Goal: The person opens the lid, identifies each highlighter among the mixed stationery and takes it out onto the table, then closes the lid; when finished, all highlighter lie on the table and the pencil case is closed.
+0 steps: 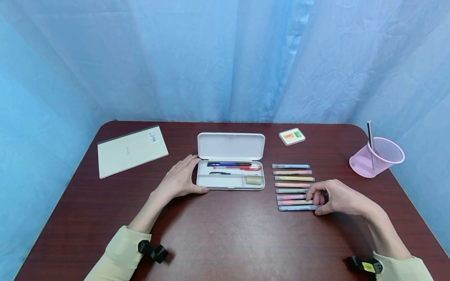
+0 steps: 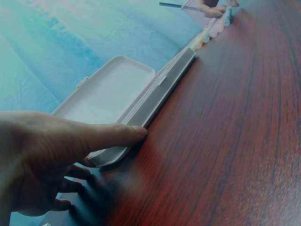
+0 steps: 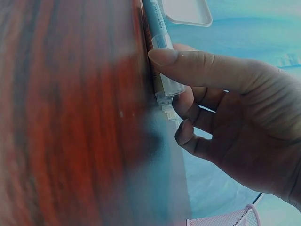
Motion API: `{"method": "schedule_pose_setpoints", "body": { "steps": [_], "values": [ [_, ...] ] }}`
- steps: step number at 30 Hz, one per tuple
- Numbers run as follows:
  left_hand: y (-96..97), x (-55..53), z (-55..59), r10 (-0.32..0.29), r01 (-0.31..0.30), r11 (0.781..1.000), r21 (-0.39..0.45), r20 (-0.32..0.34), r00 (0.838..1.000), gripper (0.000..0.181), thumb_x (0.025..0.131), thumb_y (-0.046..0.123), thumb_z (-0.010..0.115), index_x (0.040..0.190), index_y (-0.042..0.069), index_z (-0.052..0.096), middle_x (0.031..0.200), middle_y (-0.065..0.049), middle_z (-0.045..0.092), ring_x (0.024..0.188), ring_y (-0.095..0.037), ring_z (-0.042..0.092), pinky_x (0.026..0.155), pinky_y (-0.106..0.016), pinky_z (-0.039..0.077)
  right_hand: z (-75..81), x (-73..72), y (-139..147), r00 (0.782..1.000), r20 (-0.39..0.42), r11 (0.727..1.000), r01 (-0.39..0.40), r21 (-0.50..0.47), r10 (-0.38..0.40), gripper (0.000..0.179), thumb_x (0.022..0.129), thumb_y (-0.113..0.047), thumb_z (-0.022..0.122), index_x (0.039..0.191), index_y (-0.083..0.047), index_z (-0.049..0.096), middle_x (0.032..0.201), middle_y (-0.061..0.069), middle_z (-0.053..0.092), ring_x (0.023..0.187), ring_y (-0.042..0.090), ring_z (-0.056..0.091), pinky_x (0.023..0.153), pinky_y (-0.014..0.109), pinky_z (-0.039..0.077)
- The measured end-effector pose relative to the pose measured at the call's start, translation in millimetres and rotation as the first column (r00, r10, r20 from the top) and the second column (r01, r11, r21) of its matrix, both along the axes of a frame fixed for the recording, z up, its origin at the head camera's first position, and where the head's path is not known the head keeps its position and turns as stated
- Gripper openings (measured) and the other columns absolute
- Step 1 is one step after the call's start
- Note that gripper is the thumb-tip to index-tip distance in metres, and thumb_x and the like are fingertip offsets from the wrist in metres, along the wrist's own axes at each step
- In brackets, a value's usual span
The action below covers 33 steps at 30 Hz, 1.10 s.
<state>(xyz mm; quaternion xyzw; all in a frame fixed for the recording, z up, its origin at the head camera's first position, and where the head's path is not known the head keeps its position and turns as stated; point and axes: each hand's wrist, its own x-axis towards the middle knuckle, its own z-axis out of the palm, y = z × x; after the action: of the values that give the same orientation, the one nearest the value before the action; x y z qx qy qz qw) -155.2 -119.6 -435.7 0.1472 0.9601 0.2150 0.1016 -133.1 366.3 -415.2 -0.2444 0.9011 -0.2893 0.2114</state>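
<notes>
An open white pencil case [image 1: 230, 146] lies in the middle of the table. My left hand [image 1: 180, 177] touches its left end, thumb straight along the front wall and fingers near the back corner. Inside lie a blue pen [image 1: 228, 164], a red pen [image 1: 251, 168], a black-tipped pen [image 1: 219, 173] and a beige eraser [image 1: 253, 180]. Right of the case, several pastel highlighters [image 1: 294, 178] form a column. My right hand [image 1: 339, 198] pinches the right end of the nearest blue highlighter [image 1: 297, 208]; in the right wrist view the thumb presses its clear cap [image 3: 174, 88].
A pink mesh pen cup [image 1: 362, 160] with a thin grey and black stick in it leans at the right edge. At the back left is a pale notebook [image 1: 131, 152]. Behind the highlighters lies a small white-edged card or box [image 1: 292, 136]. Blue curtains surround the table.
</notes>
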Motion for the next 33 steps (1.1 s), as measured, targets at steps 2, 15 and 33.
{"method": "schedule_pose_setpoints", "body": {
  "steps": [2,15,33],
  "values": [
    [-0.1,-0.2,-0.2,-0.001,0.001,1.0,0.0,-0.002,1.0,0.102,0.075,0.055,0.085,0.155,0.007,0.041,0.166,-0.016,0.036,0.158,-0.034,0.028,0.128,-0.058,0.027,0.8,-0.3,-0.2,1.0,-0.005,1.0,-0.002,-0.005,0.002,0.037,0.07,-0.011,0.091,0.097,-0.025,0.072,0.078,-0.009,0.065,0.072,0.004,0.06,0.062,0.022,0.053],
    [0.3,-0.1,-0.8,0.001,-0.001,1.0,-0.006,-0.001,1.0,0.102,0.075,0.055,0.085,0.155,0.008,0.041,0.166,-0.016,0.035,0.158,-0.034,0.028,0.128,-0.058,0.027,-1.4,-0.4,0.6,1.0,-0.02,1.0,0.012,-0.004,-0.012,0.037,0.069,-0.008,0.091,0.095,-0.025,0.071,0.074,-0.009,0.062,0.068,0.003,0.058,0.061,0.022,0.052],
    [-0.7,-0.1,-0.3,0.004,-0.004,1.0,-0.008,0.005,1.0,0.103,0.075,0.055,0.085,0.155,0.008,0.041,0.166,-0.015,0.035,0.158,-0.034,0.027,0.128,-0.058,0.027,0.8,-0.9,-3.5,0.99,-0.128,0.998,0.049,-0.043,-0.054,0.023,0.081,-0.031,0.088,0.093,-0.027,0.07,0.068,-0.014,0.061,0.062,0.002,0.057,0.058,0.021,0.047]
  ]
}}
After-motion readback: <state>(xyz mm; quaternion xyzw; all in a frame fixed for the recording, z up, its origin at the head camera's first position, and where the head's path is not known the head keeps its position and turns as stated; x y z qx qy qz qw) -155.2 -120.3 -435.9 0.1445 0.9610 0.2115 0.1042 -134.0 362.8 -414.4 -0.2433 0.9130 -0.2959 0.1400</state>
